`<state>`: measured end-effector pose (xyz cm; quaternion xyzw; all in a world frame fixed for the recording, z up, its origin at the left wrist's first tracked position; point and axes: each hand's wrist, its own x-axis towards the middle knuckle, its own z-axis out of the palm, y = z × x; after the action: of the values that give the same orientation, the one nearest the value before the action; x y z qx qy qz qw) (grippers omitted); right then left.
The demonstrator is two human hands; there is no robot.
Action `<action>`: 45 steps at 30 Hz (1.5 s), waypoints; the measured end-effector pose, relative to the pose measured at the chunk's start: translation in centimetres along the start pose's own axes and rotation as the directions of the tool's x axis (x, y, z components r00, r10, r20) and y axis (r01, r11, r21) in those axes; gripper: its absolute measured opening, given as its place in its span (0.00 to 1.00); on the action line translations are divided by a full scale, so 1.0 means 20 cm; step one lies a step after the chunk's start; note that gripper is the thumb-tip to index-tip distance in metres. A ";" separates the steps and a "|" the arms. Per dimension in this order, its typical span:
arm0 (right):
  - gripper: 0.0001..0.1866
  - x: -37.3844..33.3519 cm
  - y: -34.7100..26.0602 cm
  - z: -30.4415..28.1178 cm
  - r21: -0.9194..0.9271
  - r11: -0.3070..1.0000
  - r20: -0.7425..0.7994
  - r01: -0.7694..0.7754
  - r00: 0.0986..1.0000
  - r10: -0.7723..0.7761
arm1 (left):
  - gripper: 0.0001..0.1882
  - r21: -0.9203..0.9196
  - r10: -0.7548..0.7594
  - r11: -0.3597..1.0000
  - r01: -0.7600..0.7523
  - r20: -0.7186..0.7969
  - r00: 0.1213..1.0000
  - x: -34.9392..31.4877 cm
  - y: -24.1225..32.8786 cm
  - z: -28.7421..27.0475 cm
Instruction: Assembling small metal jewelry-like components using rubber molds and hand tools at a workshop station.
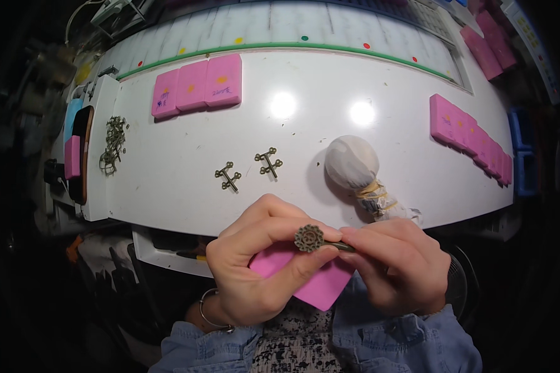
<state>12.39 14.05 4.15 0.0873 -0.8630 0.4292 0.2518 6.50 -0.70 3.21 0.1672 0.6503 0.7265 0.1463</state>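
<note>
Close to my body, both hands meet at a bronze-coloured metal piece with a round flower-shaped head [309,238] and a thin stem. My left hand [255,261] pinches it near the head between thumb and fingers. At the stem end, the closed fingers of my right hand [399,258] grip it. A plain pink block [326,286] lies beneath the piece, partly covered by my left thumb and fingers; what supports it is hidden. Two small bronze metal pieces with knobbed crossbars, one nearer [229,178] and one farther [269,163], rest on the white table [193,149] beyond my hands.
A cloth-wrapped ball tied with bands [353,163] stands just past my right hand. Pink blocks form a row at the back left [196,87] and another at the right [470,133]. Tangled metal pieces [113,143] lie by the left ledge, near a phone-like object [84,155].
</note>
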 end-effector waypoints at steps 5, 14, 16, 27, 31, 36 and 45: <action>0.14 -0.01 -0.01 -0.02 0.078 0.975 0.088 -0.208 0.976 0.201 | 0.10 -0.024 -0.007 1.000 0.006 -0.040 0.999 -0.01 0.01 -0.01; 0.09 -0.06 0.02 -0.05 -0.140 0.964 0.379 -0.226 0.887 0.263 | 0.07 0.051 0.071 0.996 -0.069 -0.034 0.997 -0.02 0.04 -0.06; 0.09 -0.06 0.02 -0.06 -0.115 0.968 0.392 -0.222 0.886 0.249 | 0.08 0.073 0.106 0.992 -0.105 -0.003 0.994 -0.02 0.05 -0.07; 0.12 0.02 -0.04 -0.01 0.211 0.955 0.089 -0.208 0.977 0.193 | 0.09 0.088 0.117 0.989 -0.121 0.041 0.992 -0.02 0.06 -0.10; 0.15 0.03 -0.03 0.00 0.311 0.935 0.133 -0.173 0.982 0.137 | 0.11 0.119 0.108 0.986 -0.116 0.074 0.991 -0.02 0.08 -0.11; 0.16 0.05 -0.04 0.00 0.335 0.927 0.167 -0.172 0.978 0.121 | 0.10 0.090 0.102 0.990 -0.108 0.063 0.993 -0.02 0.07 -0.11; 0.14 0.06 -0.05 0.02 0.318 0.930 0.143 -0.184 0.979 0.144 | 0.09 0.071 0.087 0.993 -0.090 0.041 0.995 -0.01 0.05 -0.11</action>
<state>11.54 13.19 5.19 0.0807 -0.7966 0.5811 0.1459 5.68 -2.81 3.97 0.2149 0.6653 0.7048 0.1202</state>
